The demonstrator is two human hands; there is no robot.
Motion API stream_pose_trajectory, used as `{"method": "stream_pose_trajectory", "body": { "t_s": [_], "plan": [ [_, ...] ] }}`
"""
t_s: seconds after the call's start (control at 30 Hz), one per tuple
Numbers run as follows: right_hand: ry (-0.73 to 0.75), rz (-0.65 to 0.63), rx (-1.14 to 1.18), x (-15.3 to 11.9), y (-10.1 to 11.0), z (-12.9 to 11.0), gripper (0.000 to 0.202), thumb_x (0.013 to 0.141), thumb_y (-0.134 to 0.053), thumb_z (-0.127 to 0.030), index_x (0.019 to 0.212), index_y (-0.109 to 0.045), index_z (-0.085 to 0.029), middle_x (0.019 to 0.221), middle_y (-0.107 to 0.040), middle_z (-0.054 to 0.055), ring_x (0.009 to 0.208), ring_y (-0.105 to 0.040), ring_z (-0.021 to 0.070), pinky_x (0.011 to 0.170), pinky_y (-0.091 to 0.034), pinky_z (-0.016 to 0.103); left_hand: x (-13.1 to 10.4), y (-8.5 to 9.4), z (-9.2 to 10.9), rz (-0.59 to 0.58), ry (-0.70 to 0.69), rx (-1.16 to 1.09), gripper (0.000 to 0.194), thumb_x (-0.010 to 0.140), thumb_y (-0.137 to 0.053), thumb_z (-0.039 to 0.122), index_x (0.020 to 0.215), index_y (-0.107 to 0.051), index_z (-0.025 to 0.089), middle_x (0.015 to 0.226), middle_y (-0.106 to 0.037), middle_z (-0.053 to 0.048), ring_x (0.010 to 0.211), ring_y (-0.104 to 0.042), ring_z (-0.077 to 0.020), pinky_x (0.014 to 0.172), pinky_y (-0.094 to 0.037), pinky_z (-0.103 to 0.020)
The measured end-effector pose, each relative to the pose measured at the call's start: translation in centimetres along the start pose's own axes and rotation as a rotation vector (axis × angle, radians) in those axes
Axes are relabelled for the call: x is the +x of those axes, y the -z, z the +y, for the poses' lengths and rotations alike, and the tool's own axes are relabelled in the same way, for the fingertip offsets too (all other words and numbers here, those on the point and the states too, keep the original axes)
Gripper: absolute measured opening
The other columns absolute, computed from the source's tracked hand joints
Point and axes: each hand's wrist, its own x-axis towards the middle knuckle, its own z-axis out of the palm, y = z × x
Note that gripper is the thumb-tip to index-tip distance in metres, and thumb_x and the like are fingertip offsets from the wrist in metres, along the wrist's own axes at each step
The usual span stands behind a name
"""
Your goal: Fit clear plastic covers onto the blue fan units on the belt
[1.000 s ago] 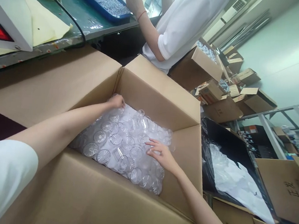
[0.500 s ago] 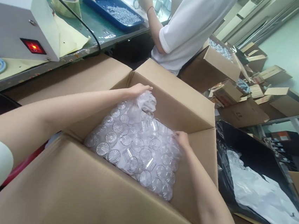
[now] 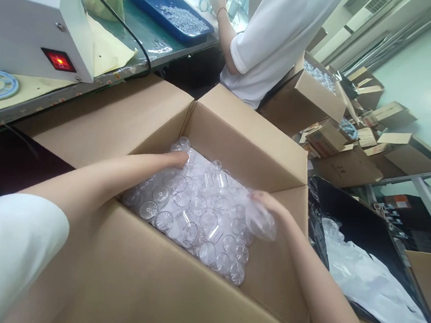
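A large open cardboard box (image 3: 188,291) holds a layer of clear, round, cup-like plastic pieces (image 3: 198,205), some with ribbed round ends, over white sheeting. My right hand (image 3: 268,201), at the right side of the box, is closed on a crumpled clear plastic bag (image 3: 263,223) whose loose end hangs below the fingers. At the left rear of the layer, my left hand (image 3: 178,159) reaches down among the clear pieces. Its fingertips are blurred and partly hidden, so its grip does not show.
A workbench edge (image 3: 121,72) runs along the left, bearing a white machine (image 3: 19,21) with a lit red switch and a blue tray (image 3: 154,4). A co-worker's white sleeve (image 3: 257,43) is behind the box. Right stands a black-lined container (image 3: 349,200) with white sheeting.
My left hand has let go of the bunched plastic at the rear and moved down and left. A crumpled piece of plastic now hangs from my right hand.
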Motion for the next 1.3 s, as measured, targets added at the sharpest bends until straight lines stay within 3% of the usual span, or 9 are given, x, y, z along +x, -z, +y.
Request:
{"method": "stream_pose_trajectory", "body": {
  "t_s": [0.17, 0.3, 0.53, 0.7, 1.0, 1.13, 1.3],
  "plan": [
    [-0.102, -0.258, -0.233, -1.2, -4.8, -1.0, 0.026, 0.090, -0.056, -0.032, 0.111, -0.059, -0.015, 0.111, -0.061, 0.007, 0.095, -0.062, 0.0185, 0.081, -0.053, 0.039, -0.6, 0.2, -0.2, -0.080, 0.011, 0.045, 0.031, 0.089, -0.056, 0.031, 0.115, -0.056, 0.014, 0.116, -0.059, -0.009, 0.101, -0.060, -0.0211, 0.085, -0.052, -0.041],
    [-0.068, -0.319, -0.301, -2.0, -4.7, -1.2, 0.025, 0.090, -0.057, -0.032, 0.108, -0.060, -0.015, 0.110, -0.062, 0.006, 0.095, -0.062, 0.0188, 0.083, -0.053, 0.039, -0.8, 0.5, 0.9, -0.040, -0.038, 0.028, 0.031, 0.089, -0.056, 0.031, 0.115, -0.057, 0.013, 0.114, -0.060, -0.009, 0.099, -0.060, -0.0208, 0.084, -0.052, -0.041],
    [-0.148, -0.175, -0.445, -4.7, -2.9, -0.1, 0.026, 0.092, -0.053, -0.033, 0.112, -0.059, -0.017, 0.116, -0.061, 0.008, 0.103, -0.060, 0.0201, 0.090, -0.049, 0.043, -0.1, 3.7, 2.9, 0.105, -0.141, -0.031, 0.029, 0.090, -0.054, 0.032, 0.112, -0.058, 0.014, 0.114, -0.060, -0.009, 0.102, -0.060, -0.0212, 0.087, -0.051, -0.042],
    [-0.187, -0.087, -0.475, -4.9, -2.8, -0.8, 0.027, 0.092, -0.052, -0.035, 0.112, -0.060, -0.018, 0.114, -0.062, 0.008, 0.100, -0.061, 0.0194, 0.089, -0.049, 0.042, -1.7, 5.6, 3.7, 0.111, -0.165, -0.002, 0.027, 0.089, -0.057, 0.030, 0.110, -0.059, 0.014, 0.116, -0.060, -0.009, 0.105, -0.059, -0.0215, 0.090, -0.049, -0.044],
    [-0.154, 0.129, -0.449, -5.6, 1.3, -1.8, 0.028, 0.093, -0.047, -0.028, 0.115, -0.061, -0.018, 0.107, -0.067, 0.011, 0.096, -0.063, 0.0220, 0.084, -0.046, 0.040, -2.6, 6.0, 4.0, 0.127, -0.165, -0.169, 0.027, 0.091, -0.053, 0.032, 0.108, -0.060, 0.013, 0.109, -0.063, -0.008, 0.096, -0.062, -0.0193, 0.083, -0.053, -0.039],
    [-0.071, 0.159, -0.384, -6.1, 2.6, -1.9, 0.022, 0.089, -0.047, -0.024, 0.096, -0.068, -0.020, 0.097, -0.070, 0.011, 0.092, -0.064, 0.0270, 0.074, -0.042, 0.034, -2.7, 6.1, 3.9, 0.101, -0.141, -0.187, 0.029, 0.092, -0.051, 0.034, 0.111, -0.058, 0.013, 0.108, -0.063, -0.008, 0.093, -0.063, -0.0185, 0.080, -0.054, -0.037],
    [0.005, 0.188, -0.221, -6.2, 2.2, -1.8, 0.013, 0.081, -0.058, -0.032, 0.077, -0.064, -0.022, 0.079, -0.070, 0.008, 0.079, -0.062, 0.0249, 0.067, -0.039, 0.030, -2.8, 5.9, 3.4, 0.061, -0.089, -0.088, 0.032, 0.090, -0.054, 0.036, 0.112, -0.058, 0.013, 0.109, -0.062, -0.008, 0.096, -0.062, -0.0205, 0.082, -0.053, -0.038]
  ]
}}
